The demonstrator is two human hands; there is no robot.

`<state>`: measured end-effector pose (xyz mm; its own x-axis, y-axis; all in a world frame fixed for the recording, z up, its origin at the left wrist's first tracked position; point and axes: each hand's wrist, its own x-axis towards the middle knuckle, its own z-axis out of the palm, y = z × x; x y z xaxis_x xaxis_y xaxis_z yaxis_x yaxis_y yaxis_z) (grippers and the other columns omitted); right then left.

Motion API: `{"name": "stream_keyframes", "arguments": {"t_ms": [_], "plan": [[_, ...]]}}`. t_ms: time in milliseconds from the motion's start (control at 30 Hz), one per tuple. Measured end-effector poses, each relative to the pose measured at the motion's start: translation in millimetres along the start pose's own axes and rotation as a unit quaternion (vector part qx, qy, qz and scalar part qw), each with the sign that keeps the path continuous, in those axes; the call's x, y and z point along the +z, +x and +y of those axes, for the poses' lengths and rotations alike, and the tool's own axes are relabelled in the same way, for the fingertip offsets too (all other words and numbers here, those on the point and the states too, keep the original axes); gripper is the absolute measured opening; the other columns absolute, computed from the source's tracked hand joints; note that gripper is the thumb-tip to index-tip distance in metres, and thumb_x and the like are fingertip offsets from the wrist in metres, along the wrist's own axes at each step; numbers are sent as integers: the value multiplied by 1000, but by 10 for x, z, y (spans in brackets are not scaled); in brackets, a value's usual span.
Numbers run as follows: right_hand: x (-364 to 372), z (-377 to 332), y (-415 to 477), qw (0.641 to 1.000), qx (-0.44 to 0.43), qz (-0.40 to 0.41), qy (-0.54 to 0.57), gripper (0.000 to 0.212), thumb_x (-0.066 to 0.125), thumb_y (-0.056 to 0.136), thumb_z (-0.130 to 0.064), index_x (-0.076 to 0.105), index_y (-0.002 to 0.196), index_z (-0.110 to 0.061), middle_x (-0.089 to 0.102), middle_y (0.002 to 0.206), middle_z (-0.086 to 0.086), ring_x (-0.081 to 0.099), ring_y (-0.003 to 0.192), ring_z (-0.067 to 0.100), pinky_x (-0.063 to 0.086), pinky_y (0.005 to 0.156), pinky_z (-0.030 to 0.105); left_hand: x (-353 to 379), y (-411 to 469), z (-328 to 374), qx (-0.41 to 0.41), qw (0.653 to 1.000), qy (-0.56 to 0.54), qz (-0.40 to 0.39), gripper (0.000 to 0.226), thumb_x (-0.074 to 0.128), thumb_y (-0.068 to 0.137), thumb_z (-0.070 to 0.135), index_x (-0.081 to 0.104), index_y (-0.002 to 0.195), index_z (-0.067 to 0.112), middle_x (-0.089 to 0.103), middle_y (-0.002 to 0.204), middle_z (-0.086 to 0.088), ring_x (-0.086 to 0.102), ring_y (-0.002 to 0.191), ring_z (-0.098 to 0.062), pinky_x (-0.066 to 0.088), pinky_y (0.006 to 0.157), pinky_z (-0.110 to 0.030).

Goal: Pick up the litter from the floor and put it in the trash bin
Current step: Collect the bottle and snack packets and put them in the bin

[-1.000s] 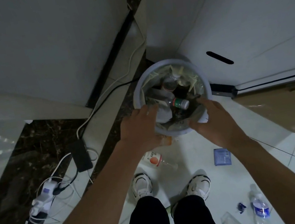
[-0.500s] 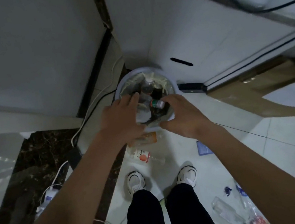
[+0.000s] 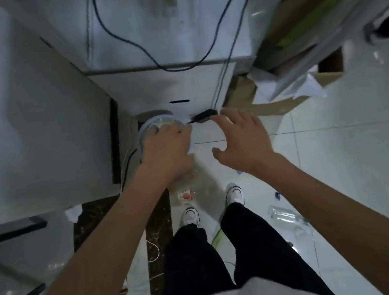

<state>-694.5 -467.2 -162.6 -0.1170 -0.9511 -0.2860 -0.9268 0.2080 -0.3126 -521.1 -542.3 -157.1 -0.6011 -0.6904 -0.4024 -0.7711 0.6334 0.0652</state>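
The round white trash bin [image 3: 145, 130] stands on the floor against a white cabinet, and my left hand [image 3: 166, 149] covers most of its mouth; what that hand holds, if anything, is hidden. To the bin's right my right hand [image 3: 242, 137] hovers over the tiles with spread fingers and nothing in it. A clear bottle with an orange label [image 3: 185, 194] lies on the floor just below my left wrist. More clear plastic bottles [image 3: 287, 216] lie to the right of my feet, with a small blue scrap [image 3: 277, 195] near them.
A black adapter [image 3: 204, 115] with cables sits beside the bin at the cabinet's foot. White cables [image 3: 123, 165] run along the dark floor strip on the left. Flattened cardboard [image 3: 274, 104] and boxes lean at the right. My shoes [image 3: 234, 193] stand just behind the bottle.
The view has risen and the bin looks smaller and farther. My right hand has come off the bin's rim and moved right, fingers spread. My left hand stays over the bin.
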Motion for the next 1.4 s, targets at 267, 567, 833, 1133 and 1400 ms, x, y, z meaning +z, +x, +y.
{"name": "stream_keyframes", "arguments": {"t_ms": [267,567,833,1133,1400], "plan": [[-166,-13,-1025,987,140,47,58,77,70,74,-36,40,145,-26,34,155,4,30,143,24,22,117,49,-470,-238,485,168,982,85,-2,55,60,84,33,43,134,20,54,122,-5,54,106,-26,48,85,-43],[-286,-248,-1950,940,287,158,94,75,69,78,-39,38,146,-27,33,155,1,29,143,23,24,117,48,-771,-640,848,288,948,130,27,57,62,83,32,42,135,22,51,129,-2,51,113,-25,41,87,-38],[-277,-235,-2490,903,376,189,92,78,70,76,-39,37,146,-28,30,157,0,26,143,22,21,118,46,-876,-818,1379,378,912,145,65,59,70,80,31,42,132,24,51,124,-1,53,112,-23,39,81,-33],[-148,-138,-3181,844,474,216,128,71,70,77,-37,43,142,-25,34,154,1,32,140,23,29,113,43,-792,-1023,2152,470,864,169,60,66,71,78,29,39,136,25,51,129,-1,54,111,-22,48,84,-35],[-55,150,-3736,800,533,228,150,67,69,78,-34,45,140,-25,36,151,-1,37,135,21,30,106,36,-566,-1149,2832,522,825,210,50,72,71,79,28,34,141,26,32,149,-2,50,121,-25,43,89,-36]]}}
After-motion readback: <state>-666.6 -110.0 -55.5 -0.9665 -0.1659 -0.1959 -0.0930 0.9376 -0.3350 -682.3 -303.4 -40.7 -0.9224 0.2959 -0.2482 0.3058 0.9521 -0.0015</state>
